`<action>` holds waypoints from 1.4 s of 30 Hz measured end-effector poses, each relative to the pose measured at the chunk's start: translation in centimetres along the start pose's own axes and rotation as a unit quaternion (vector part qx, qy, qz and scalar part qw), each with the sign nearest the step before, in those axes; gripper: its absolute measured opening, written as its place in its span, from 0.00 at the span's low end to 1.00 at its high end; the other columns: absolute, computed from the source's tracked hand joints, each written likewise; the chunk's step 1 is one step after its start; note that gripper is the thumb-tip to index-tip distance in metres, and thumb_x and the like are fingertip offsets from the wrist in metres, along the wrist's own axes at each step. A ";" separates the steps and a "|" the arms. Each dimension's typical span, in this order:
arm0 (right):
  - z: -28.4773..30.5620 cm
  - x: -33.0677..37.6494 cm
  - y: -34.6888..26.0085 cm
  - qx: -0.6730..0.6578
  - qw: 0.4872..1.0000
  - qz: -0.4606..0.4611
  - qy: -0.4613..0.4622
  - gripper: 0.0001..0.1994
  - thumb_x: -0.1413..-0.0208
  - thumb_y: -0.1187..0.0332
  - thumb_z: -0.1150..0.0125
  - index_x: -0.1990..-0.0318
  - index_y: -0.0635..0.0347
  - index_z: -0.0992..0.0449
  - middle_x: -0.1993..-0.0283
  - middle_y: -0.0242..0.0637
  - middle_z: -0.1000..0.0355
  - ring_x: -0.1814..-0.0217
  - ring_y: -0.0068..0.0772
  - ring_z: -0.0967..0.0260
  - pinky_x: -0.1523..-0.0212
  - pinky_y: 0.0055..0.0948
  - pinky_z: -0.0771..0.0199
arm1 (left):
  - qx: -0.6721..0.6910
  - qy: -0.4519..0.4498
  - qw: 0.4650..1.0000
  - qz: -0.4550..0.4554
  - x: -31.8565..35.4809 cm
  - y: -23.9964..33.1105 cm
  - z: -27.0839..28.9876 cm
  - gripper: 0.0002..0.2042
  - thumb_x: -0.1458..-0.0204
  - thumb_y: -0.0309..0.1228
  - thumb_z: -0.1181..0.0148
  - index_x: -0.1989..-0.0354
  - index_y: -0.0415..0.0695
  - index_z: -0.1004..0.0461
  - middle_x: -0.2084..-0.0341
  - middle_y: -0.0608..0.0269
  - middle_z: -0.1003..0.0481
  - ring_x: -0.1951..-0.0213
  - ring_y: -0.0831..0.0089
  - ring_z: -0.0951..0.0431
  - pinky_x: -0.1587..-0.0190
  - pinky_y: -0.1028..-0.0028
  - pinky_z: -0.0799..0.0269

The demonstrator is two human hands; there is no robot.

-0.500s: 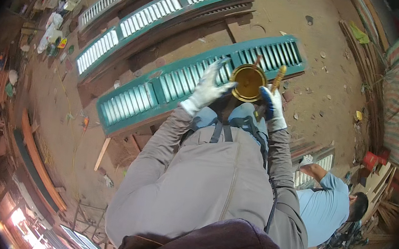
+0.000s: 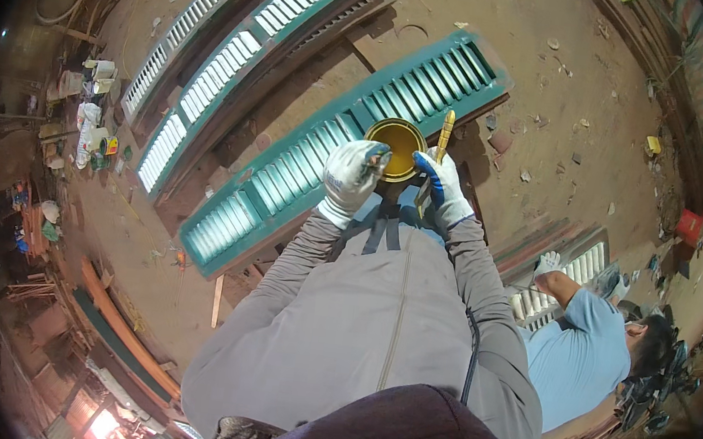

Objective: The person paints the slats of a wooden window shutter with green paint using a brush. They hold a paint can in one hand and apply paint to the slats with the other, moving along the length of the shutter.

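A round open can [image 2: 398, 151] of amber liquid is in front of my body, between my gloved hands. My right hand [image 2: 448, 194], in a white glove with blue on the thumb, presses against the can's right side. That hand is also closed around a paintbrush [image 2: 445, 135], whose yellowish handle sticks up past the fingers. On the left rim, my left hand [image 2: 349, 178], gloved alike, has its fingers curled in. What they pinch, if anything, is too small to tell. Beyond the can lies a long green louvered shutter [image 2: 291, 181].
More louvered shutters [image 2: 229, 65] lie at the far left. To the right, a co-worker in a light blue shirt [image 2: 581, 355] bends over another louvered panel [image 2: 563, 285]. A red box [image 2: 690, 226] and stacked boards [image 2: 676, 108] line the right side.
My left hand has gone from spread fingers beside the can to curled fingers at its rim. The brown piece at the can's far rim no longer shows. The view has turned somewhat.
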State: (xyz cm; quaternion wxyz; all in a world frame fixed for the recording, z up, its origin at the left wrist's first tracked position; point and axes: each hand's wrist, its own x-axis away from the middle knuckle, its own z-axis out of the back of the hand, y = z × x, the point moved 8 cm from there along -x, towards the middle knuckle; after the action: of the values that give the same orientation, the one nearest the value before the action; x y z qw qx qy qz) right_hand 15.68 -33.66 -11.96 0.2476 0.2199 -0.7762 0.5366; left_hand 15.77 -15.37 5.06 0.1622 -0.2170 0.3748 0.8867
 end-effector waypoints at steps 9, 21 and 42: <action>4.6 -3.7 -4.2 0.148 0.988 -0.036 -0.033 0.17 0.53 0.62 0.27 0.63 0.57 0.30 0.72 0.24 0.32 0.72 0.16 0.35 0.71 0.20 0.33 | -0.043 -0.103 0.955 0.276 -0.1 -2.6 -9.9 0.10 0.49 0.34 0.39 0.62 0.43 0.23 0.68 0.55 0.26 0.58 0.56 0.27 0.55 0.61 0.32; 2.5 -5.9 -2.9 0.167 0.983 0.007 -0.079 0.21 0.57 0.62 0.25 0.57 0.63 0.25 0.70 0.30 0.25 0.73 0.17 0.30 0.73 0.21 0.29 | 0.038 -0.281 0.946 0.159 7.1 -9.3 -12.6 0.18 0.40 0.26 0.58 0.41 0.38 0.34 0.45 0.43 0.32 0.43 0.50 0.31 0.40 0.62 0.38; 25.8 -24.2 -11.9 0.056 0.986 -0.153 0.014 0.19 0.41 0.52 0.43 0.52 0.56 0.31 0.62 0.32 0.29 0.67 0.26 0.33 0.71 0.30 0.31 | -0.203 -0.097 0.842 0.491 9.6 -20.7 -33.2 0.18 0.40 0.40 0.53 0.44 0.52 0.29 0.45 0.41 0.32 0.45 0.45 0.31 0.43 0.58 0.34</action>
State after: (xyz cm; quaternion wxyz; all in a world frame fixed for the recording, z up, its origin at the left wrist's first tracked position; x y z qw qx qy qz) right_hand 37.98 -60.01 -26.15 0.3253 0.3422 -0.6983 0.5379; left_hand 25.63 -24.77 -32.79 -0.3062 0.0541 0.2264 0.9230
